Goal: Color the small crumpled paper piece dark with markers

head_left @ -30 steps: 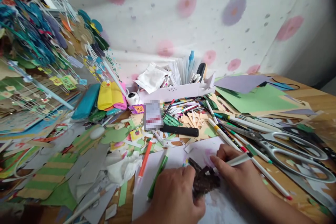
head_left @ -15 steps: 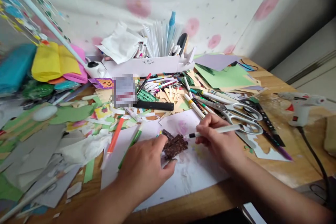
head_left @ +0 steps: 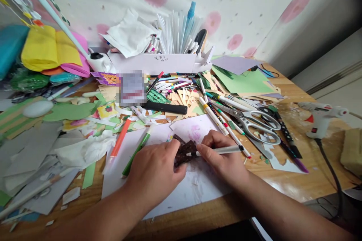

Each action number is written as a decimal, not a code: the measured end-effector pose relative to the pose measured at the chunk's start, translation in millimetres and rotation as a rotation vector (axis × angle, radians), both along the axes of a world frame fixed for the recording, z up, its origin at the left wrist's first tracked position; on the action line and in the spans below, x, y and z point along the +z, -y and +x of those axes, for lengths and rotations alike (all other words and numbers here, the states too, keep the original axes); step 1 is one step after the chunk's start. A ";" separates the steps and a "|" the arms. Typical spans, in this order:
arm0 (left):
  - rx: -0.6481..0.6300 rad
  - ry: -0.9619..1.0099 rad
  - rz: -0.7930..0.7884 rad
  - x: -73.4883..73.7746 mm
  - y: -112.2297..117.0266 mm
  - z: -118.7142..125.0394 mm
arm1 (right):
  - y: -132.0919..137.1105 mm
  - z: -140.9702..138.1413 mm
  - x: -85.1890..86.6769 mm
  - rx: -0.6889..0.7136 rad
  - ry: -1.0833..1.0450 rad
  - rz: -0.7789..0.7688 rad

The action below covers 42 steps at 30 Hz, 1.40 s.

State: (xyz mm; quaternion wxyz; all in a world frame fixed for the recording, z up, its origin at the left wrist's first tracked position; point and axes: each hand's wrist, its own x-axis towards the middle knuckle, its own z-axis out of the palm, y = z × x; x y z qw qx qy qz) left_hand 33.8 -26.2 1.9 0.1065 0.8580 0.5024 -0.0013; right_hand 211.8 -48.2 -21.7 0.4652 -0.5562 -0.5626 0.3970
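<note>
My left hand (head_left: 158, 163) is closed on the left side of a dark brown, rough-textured piece (head_left: 183, 151), thumb and fingers around its edge; its exact kind does not show. A white marker (head_left: 223, 150) with a black end sits pinched in my right hand (head_left: 223, 158), its tip against the brown piece. Both hands rest over a white paper sheet (head_left: 195, 196) with pink and grey smudges. Left of my left hand lie a green marker (head_left: 137, 152) and an orange marker (head_left: 120, 138). Part of the brown piece is hidden behind my left fingers.
Silver scissors (head_left: 258, 120) lie right of the sheet, with a corded glue gun (head_left: 319, 118) farther right. Paper scraps (head_left: 34, 143) cover the left side. A white box (head_left: 158, 64) of pens and clear sticks stands at the back, near a black stick-like tool (head_left: 166, 108).
My right hand has moved left, bringing the marker tip onto the brown piece. My left fingers have closed in on that piece. The whole view has shifted slightly.
</note>
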 end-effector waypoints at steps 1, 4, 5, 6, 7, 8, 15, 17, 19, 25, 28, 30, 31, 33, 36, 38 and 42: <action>0.000 -0.002 0.006 -0.6 -0.1 0.5 | 0.4 0.2 -0.2 0.004 0.023 0.004; -0.001 -0.008 0.022 -2.3 -0.9 1.8 | 0.8 0.2 -0.3 0.009 0.045 0.001; -0.002 -0.009 0.023 -2.6 -1.2 2.1 | 0.6 0.1 -0.1 0.007 0.032 -0.003; -0.003 -0.008 0.021 -2.7 -1.5 2.3 | 0.3 0.0 0.0 0.006 0.016 -0.007; -0.005 -0.007 0.018 -2.7 -1.7 2.5 | -0.1 -0.2 0.1 0.006 0.006 -0.008; -0.004 -0.007 0.016 -2.6 -1.8 2.5 | -0.5 -0.3 0.2 0.005 0.004 -0.006; -0.005 -0.015 0.025 -2.5 -0.2 1.3 | -0.4 0.1 -0.6 0.009 0.017 -0.016; -0.002 -0.014 0.027 -2.7 -0.2 1.3 | 0.1 0.1 -1.1 0.002 0.032 -0.006; -0.001 -0.016 0.025 -2.8 -0.6 1.4 | 0.2 0.1 -1.5 -0.022 0.045 -0.006; -0.006 -0.035 0.024 -2.8 -1.0 1.7 | -2.1 0.7 -1.3 -0.102 0.027 -0.052; -0.003 -0.036 0.030 -3.0 -1.1 2.3 | -2.4 1.9 -1.1 -0.083 0.026 -0.041; -0.004 -0.032 0.031 -2.9 -1.4 2.8 | -1.9 2.4 -1.0 -0.069 0.017 -0.036; -0.006 -0.028 0.029 -2.7 -1.6 3.0 | -1.5 2.5 -0.9 -0.064 0.003 -0.035; -0.011 -0.018 0.026 -2.3 -1.6 3.0 | -0.7 2.2 -0.7 -0.048 -0.031 -0.036; -0.010 -0.010 0.026 -1.6 -0.9 2.3 | 0.0 1.9 -0.9 -0.009 -0.036 -0.027; -0.009 -0.012 0.023 -1.4 -0.6 1.8 | 0.0 2.3 -1.6 -0.020 -0.022 -0.028; -0.008 -0.016 0.015 -2.0 -1.1 1.5 | -1.5 2.9 -3.2 -0.038 -0.053 -0.021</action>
